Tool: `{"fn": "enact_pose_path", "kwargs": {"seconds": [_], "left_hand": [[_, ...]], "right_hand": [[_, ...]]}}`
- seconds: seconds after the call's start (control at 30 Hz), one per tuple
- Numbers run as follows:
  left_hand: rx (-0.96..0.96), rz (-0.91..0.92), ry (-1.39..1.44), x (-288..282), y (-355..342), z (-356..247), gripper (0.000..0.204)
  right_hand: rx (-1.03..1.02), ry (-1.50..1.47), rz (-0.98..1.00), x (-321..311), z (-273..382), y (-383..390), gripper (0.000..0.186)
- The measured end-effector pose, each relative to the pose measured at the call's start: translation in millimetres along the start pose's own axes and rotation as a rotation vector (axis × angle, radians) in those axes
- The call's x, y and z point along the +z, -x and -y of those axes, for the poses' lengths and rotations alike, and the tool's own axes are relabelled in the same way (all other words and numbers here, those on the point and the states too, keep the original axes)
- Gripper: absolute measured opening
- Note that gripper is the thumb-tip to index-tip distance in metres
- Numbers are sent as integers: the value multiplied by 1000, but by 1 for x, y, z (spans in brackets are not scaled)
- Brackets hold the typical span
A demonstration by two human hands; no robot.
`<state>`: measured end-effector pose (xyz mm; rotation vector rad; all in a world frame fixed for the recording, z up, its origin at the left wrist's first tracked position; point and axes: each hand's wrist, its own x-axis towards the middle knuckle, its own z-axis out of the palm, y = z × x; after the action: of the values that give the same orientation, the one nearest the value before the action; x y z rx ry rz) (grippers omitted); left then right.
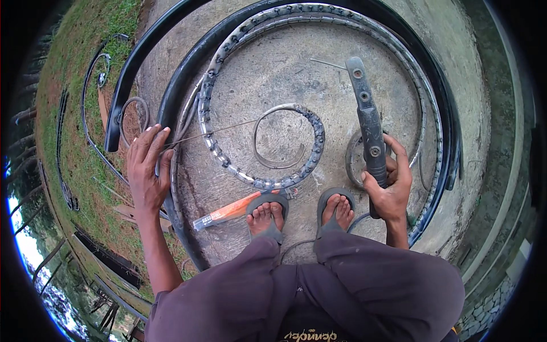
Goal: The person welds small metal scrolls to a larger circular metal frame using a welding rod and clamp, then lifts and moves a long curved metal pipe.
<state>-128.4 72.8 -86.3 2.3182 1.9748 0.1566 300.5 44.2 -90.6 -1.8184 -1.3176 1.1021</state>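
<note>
Well, at the left, my left hand is near a black tube's end, fingers side by side; whether they pinch the thin strand running rightward, I can't tell. Nearer the middle, an orange packet lies beside my left foot; beyond it, a studded strip curls into a spiral. On the right, a black handle with screws points away, my right hand wrapped round its near part.
</note>
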Motion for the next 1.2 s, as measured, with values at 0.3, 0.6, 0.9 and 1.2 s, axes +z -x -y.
{"fn": "enact_pose_path", "kwargs": {"seconds": [0.3, 0.6, 0.9, 1.2], "left_hand": [[74, -171, -113, 18, 21, 18, 33], [-127, -364, -3, -49, 24, 4, 34], [-402, -387, 475, -71, -32, -54, 35], [-485, -285, 462, -55, 12, -46, 34]], "right_hand": [[13, -32, 17, 3, -1, -1, 74], [-46, 12, 28, 2, 2, -12, 73], [-324, 245, -10, 16, 7, -42, 69], [-573, 221, 60, 41, 8, -43, 69]]}}
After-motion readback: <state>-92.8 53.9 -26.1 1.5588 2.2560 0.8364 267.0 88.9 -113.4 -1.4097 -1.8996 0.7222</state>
